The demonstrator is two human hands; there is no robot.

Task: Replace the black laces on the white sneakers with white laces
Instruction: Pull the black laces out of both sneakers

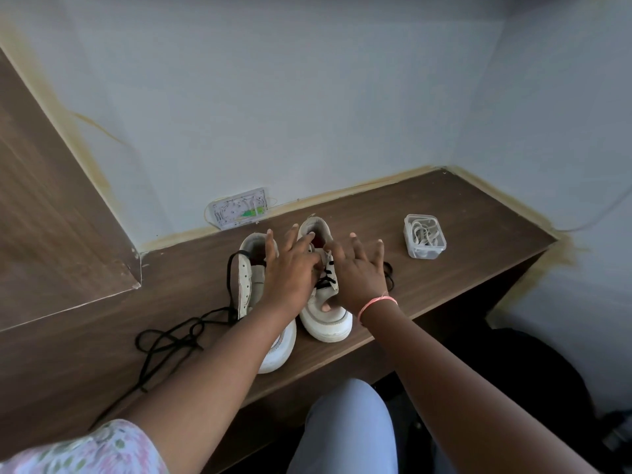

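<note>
Two white sneakers stand side by side on the desk [427, 213], toes toward the person, so each long axis runs from the desk's front edge toward the wall. The right sneaker [325, 316] is taken as the landmark.

The left sneaker [253, 271], just left of the landmark, appears largely unlaced — its black lace [171, 340] trails off to the left across the desk, one end still looped at the collar. Whether it is fully free of the eyelets cannot be told.

On the landmark, black lace [326, 280] is still crossed through the lower eyelets. A further loop of black lace [390, 273] lies on the desk just right of it.

Both hands are placed over the landmark's throat. The left hand [290, 271] comes in from the left, its fingers extended over the collar; the right hand [355, 275] comes from the right, fingers spread, thumb down against the vamp. A pinch on the lace is not plainly shown — contact there is hidden between the hands.

The remaining crossings lie between the two hands, slightly toward the toe. It is judged that the lace should be drawn out upward, row by row along the long axis; either hand is equally near.

The white laces [424, 234] are held in a clear box [408, 248], well to the right of the landmark, nearer the right hand.
</note>
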